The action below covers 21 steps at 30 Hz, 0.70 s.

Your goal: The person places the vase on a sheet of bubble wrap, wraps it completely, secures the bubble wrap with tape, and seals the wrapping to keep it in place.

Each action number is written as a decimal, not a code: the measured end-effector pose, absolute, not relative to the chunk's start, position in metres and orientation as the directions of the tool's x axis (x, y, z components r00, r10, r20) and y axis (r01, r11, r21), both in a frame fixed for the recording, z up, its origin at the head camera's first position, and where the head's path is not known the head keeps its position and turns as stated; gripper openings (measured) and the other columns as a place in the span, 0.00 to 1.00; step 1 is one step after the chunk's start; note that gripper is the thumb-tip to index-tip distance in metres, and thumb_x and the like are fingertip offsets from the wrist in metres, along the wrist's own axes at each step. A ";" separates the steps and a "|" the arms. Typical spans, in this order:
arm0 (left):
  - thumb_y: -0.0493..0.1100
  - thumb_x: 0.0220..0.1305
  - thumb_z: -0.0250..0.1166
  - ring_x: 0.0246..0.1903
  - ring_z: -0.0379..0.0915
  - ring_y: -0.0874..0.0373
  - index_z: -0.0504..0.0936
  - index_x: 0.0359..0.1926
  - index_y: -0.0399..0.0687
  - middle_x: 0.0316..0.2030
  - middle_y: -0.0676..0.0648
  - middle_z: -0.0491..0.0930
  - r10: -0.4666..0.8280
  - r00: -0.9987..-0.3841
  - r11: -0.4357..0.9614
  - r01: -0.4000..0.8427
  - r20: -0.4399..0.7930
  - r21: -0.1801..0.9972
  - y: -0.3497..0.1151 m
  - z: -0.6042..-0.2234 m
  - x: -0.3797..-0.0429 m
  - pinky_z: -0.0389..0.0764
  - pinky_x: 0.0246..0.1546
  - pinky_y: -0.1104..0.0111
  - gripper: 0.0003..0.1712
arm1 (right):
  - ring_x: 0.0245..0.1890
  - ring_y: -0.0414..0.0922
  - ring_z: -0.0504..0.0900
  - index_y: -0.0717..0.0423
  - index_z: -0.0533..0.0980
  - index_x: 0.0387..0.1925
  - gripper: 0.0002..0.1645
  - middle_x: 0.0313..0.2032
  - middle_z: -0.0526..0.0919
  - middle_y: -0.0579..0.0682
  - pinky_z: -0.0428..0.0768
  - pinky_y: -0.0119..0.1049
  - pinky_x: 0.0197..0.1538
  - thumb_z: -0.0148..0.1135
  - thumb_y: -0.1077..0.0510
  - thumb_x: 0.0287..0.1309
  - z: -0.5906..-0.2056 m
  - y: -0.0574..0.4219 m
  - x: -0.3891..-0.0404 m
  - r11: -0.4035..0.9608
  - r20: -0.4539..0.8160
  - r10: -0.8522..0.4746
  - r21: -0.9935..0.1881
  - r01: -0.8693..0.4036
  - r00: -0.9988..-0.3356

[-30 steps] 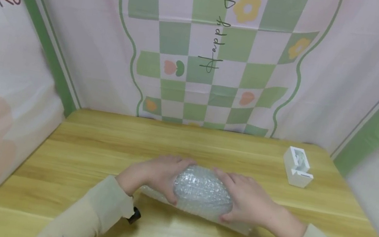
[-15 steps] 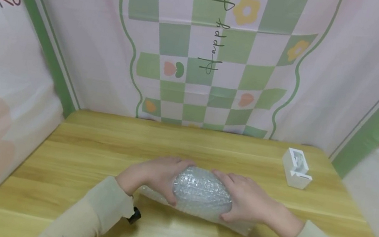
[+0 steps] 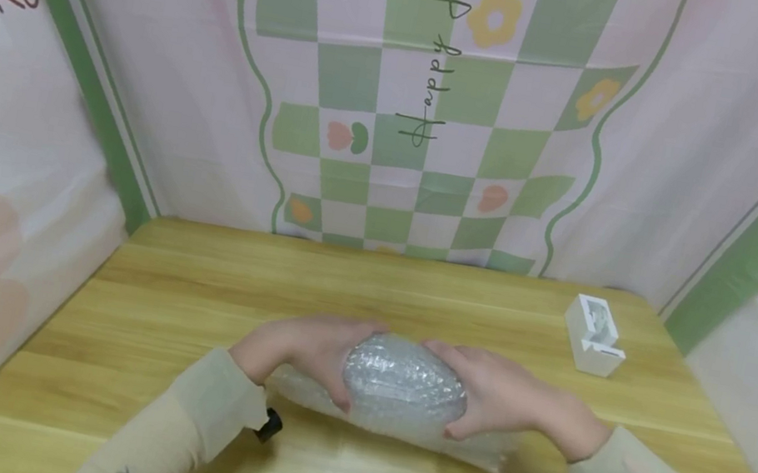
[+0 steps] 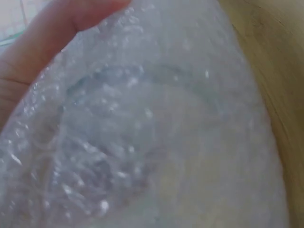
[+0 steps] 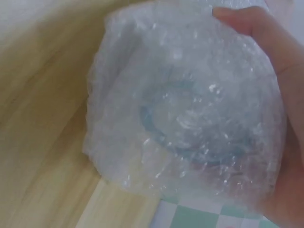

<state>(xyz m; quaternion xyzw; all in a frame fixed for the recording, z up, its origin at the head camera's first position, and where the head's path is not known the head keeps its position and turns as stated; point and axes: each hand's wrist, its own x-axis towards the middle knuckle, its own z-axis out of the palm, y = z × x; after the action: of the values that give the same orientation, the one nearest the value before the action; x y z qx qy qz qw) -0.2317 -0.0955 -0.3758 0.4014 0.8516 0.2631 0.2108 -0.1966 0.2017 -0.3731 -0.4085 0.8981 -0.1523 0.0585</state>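
A bundle of clear bubble wrap [image 3: 403, 380] lies across the middle of the table in the head view, its loose front edge sticking out toward me. Around its left part curls my left hand [image 3: 313, 350], thumb on the near side. My right hand [image 3: 499, 393] grips the right part the same way. Through the layers at the bundle's end, the right wrist view shows a bluish round rim [image 5: 149, 118] of something inside; its kind is hard to tell. A curved rim [image 4: 137, 71] also shows faintly through the wrap in the left wrist view.
A white tape dispenser [image 3: 593, 338] with a roll of clear tape stands at the back right of the wooden table [image 3: 206, 265]. Behind the table hangs a green-and-white checked curtain [image 3: 395, 163], with further printed curtains at both sides.
The bundle has turned slightly under my hands, and its loose edge shows a little wider at both ends. My right wrist has shifted slightly left and upward in the head view.
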 end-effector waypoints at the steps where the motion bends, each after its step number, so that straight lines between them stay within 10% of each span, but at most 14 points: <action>1: 0.43 0.37 0.85 0.58 0.71 0.59 0.61 0.75 0.49 0.62 0.53 0.73 0.801 -0.579 0.527 0.563 -0.151 0.636 -0.096 -0.376 -0.233 0.75 0.60 0.63 0.63 | 0.54 0.58 0.81 0.68 0.62 0.73 0.66 0.59 0.79 0.62 0.82 0.58 0.54 0.83 0.47 0.35 -0.373 0.202 -0.197 0.618 0.010 -0.754 -0.325 -0.715 -0.656; 21: 0.47 0.48 0.84 0.73 0.57 0.51 0.50 0.81 0.47 0.76 0.45 0.59 0.732 -0.598 0.646 0.455 -0.328 0.613 -0.092 -0.367 -0.234 0.63 0.71 0.55 0.68 | 0.55 0.59 0.80 0.64 0.56 0.77 0.69 0.63 0.76 0.64 0.80 0.58 0.57 0.82 0.46 0.38 -0.366 0.204 -0.208 0.661 -0.174 -0.726 -0.444 -0.605 -0.665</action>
<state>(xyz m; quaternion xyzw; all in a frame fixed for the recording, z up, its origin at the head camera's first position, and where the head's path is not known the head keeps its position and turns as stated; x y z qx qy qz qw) -0.2336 -0.0920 -0.3668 0.3448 0.8606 0.2411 0.2869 -0.2084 0.2039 -0.3658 -0.3720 0.8951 -0.1771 0.1707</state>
